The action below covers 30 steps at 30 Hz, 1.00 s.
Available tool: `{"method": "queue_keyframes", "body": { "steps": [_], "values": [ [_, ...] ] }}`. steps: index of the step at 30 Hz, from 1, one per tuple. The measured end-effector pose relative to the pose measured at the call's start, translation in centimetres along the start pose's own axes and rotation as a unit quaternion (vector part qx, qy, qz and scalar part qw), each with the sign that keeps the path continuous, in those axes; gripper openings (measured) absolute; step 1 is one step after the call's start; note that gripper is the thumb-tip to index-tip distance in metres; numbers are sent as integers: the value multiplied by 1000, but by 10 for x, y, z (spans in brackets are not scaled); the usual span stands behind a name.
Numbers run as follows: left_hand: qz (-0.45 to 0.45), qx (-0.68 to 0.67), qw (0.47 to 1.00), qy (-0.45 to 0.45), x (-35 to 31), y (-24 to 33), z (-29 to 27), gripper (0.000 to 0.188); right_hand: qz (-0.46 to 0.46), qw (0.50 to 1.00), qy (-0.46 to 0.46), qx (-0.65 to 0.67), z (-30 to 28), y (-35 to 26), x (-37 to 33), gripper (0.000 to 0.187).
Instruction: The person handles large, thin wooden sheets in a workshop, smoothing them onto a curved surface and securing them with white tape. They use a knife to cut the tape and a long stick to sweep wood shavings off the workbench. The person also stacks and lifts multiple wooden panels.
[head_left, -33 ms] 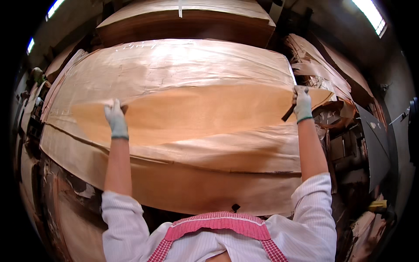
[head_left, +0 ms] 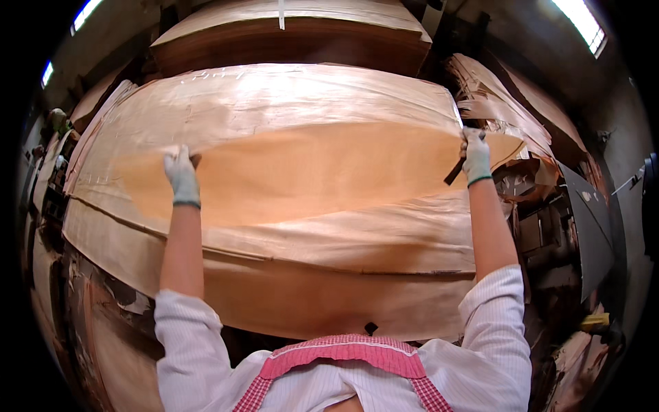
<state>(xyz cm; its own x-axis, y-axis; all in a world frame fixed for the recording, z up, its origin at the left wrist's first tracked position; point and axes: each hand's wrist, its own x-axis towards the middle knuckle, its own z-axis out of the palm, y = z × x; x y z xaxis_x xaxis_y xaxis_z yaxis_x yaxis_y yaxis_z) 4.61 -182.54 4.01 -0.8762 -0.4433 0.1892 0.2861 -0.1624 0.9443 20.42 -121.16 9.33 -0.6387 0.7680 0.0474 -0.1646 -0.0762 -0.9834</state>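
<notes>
Veneer sheet (head_left: 329, 175), one, in two gloved hands (head_left: 182, 177) (head_left: 476, 158)

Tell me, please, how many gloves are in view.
2: one glove on the left hand, holding the veneer sheet; another on the right hand, around a dark tool.

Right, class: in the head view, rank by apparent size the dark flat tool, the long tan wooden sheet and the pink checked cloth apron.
1. Long tan wooden sheet
2. Pink checked cloth apron
3. Dark flat tool
</notes>
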Motion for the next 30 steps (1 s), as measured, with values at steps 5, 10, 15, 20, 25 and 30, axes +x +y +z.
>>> {"method": "queue_keyframes", "body": {
  "steps": [5, 10, 15, 20, 25, 30],
  "values": [
    [71, -53, 995, -44, 83, 37, 96, 25, -59, 998, 4, 4, 13, -47, 66, 11],
    [86, -93, 989, -82, 92, 64, 126, 20, -120, 991, -25, 50, -15, -86, 98, 14],
    [21, 5, 995, -97, 65, -9, 105, 9, -48, 999, 7, 22, -34, -33, 60, 12],
    [-145, 34, 981, -123, 55, -114, 76, 14, 40, 986, 158, -43, -53, 101, 50, 13],
    [-178, 43, 977, -104, 28, -182, 72, 8, 119, 974, 188, -37, -74, 173, 56, 13],
    [-220, 72, 968, -91, 15, -237, 37, 7, 238, 943, 218, -81, -77, 215, 47, 9]
  ]
}}
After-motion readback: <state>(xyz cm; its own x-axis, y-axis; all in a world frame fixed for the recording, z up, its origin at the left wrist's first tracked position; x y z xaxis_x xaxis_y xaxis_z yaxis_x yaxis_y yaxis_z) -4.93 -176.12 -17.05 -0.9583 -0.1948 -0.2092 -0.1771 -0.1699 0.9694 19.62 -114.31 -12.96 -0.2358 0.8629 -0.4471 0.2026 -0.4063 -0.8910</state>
